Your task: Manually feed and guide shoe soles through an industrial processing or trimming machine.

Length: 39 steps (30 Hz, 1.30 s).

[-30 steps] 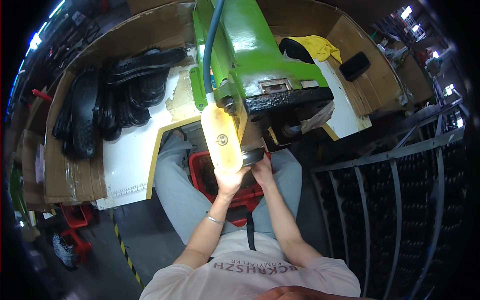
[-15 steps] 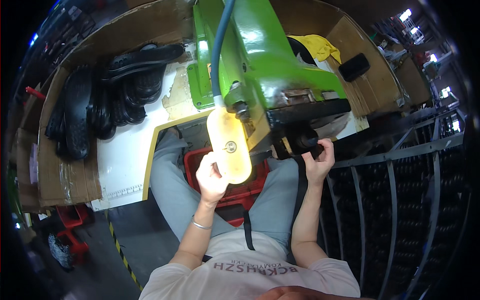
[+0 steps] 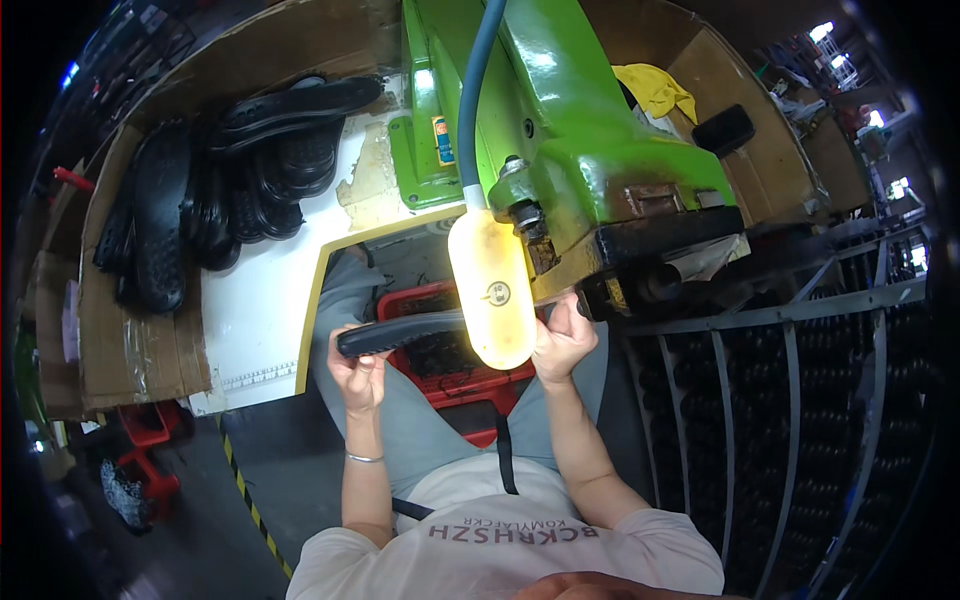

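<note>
A black shoe sole lies roughly level over my lap, its left end pinched in my left hand between thumb and fingers. Its middle passes behind a glowing yellow-white lamp on a blue-grey cable. Just past the lamp, my right hand is closed at the sole's other end, though the lamp hides most of that grip. Right above my right hand is the dark working head of a green machine.
Several black soles are piled on the white tabletop to the left, inside cardboard walls. A red crate stands below between my knees. A yellow cloth and a black phone-like object lie far right. A metal rack stands at right.
Both hands have moved left, the right one away from the machine's head. The sole now shows between my left hand and the lamp. The machine and lamp appear shifted right in view.
</note>
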Available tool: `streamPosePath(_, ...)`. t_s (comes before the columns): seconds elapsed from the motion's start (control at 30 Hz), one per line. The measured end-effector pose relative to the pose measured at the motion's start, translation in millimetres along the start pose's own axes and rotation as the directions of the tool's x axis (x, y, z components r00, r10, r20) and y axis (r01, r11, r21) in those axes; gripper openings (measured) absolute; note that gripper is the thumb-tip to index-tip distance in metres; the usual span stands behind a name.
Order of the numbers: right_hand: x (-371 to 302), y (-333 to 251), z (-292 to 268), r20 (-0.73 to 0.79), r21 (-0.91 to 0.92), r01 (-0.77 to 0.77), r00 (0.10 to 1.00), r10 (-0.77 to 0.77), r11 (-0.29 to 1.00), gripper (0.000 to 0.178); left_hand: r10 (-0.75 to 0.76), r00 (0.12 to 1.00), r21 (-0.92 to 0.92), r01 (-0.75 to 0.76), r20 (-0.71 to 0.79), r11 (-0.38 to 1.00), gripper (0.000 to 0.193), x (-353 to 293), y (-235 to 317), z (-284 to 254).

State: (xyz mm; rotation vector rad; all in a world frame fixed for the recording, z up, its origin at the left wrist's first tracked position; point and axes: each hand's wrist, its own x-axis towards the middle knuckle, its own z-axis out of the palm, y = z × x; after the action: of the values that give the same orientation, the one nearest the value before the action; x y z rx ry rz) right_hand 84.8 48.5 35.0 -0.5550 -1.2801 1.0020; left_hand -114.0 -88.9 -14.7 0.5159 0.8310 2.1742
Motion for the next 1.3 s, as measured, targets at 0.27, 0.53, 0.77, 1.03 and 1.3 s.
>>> streamPosePath(0.27,8,-9,7,0.242,-0.442,0.391,0.918,-0.312,0.807,0.051,-0.199,0.933,0.928,-0.235,0.299,0.29,0.038,30,-12,8)
streamPosePath(0.53,-7,24,-9,0.073,-0.422,0.247,0.968,-0.239,0.872,0.061,0.091,0.925,0.673,-0.334,0.369,0.66,0.034,20,-76,72)
streamPosePath(0.77,-59,105,-57,0.117,0.198,-0.594,0.804,0.583,0.78,0.051,0.039,0.998,0.351,-0.054,0.05,0.935,0.034,-8,-124,73)
streamPosePath(1.03,-28,78,-101,-0.127,0.293,-0.541,0.795,0.593,0.788,0.043,-0.029,1.0,0.166,0.03,-0.012,0.986,0.033,-11,-116,103)
streamPosePath(1.3,41,-21,-105,-0.128,-0.605,-0.028,0.99,-0.062,0.796,0.057,0.065,0.953,0.548,-0.226,0.297,0.806,0.036,11,-69,81)
